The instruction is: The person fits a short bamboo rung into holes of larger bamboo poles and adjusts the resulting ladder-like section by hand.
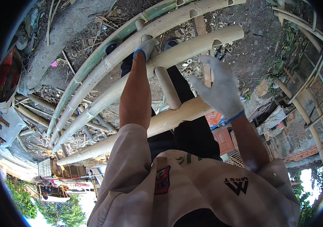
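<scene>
Both my hands wear pale work gloves with blue cuffs. My left hand (146, 48) reaches between two long peeled bamboo poles, its fingers closed round a short bamboo rung (146, 38) that meets the farther pole (108, 60). Part of that rung is hidden by the glove. The nearer pole (188, 50) has a notch cut close to its right end. Another short rung (168, 87) joins it to the bamboo pole across my lap (180, 113). My right hand (222, 87) hovers above that pole's right end, holding nothing, with thumb and fingers apart.
A greener bamboo pole (79, 73) runs along the far side. Wood strips (203, 34) and bamboo offcuts litter the dirt ground. More bamboo poles (36, 113) lie at left. A bamboo frame (309, 109) stands at right. My dark-trousered legs are beneath the poles.
</scene>
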### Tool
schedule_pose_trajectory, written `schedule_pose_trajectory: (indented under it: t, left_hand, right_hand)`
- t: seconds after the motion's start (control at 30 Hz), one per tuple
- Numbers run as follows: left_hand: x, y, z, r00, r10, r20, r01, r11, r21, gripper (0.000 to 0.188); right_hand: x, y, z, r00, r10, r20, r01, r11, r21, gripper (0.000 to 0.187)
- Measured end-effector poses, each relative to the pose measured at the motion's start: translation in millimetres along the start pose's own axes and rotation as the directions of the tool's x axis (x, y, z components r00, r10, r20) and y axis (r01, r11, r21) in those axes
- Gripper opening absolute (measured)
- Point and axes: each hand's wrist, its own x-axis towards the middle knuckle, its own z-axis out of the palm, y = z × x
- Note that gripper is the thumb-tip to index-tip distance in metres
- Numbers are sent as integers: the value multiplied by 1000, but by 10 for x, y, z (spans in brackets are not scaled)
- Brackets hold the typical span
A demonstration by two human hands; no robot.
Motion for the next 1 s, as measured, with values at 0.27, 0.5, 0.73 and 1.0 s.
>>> schedule_pose_trajectory:
  t: [0.27,0.5,0.73,1.0]
  left_hand:
    - [253,42,121,980,152,-132,-69,871,487,44]
    - [421,6,158,963,97,-251,70,810,582,57]
    - [151,30,54,995,-4,-104,40,937,347,52]
    - [295,133,-65,956,54,-287,149,756,638,55]
  right_hand:
    - [-997,802,552,898,435,73,-100,40,994,42]
    - [-936,648,841,702,707,-85,-94,211,973,27]
    - [-882,599,733,649,756,-84,-184,264,947,24]
    - [-787,337,675,628,768,-127,-176,299,938,24]
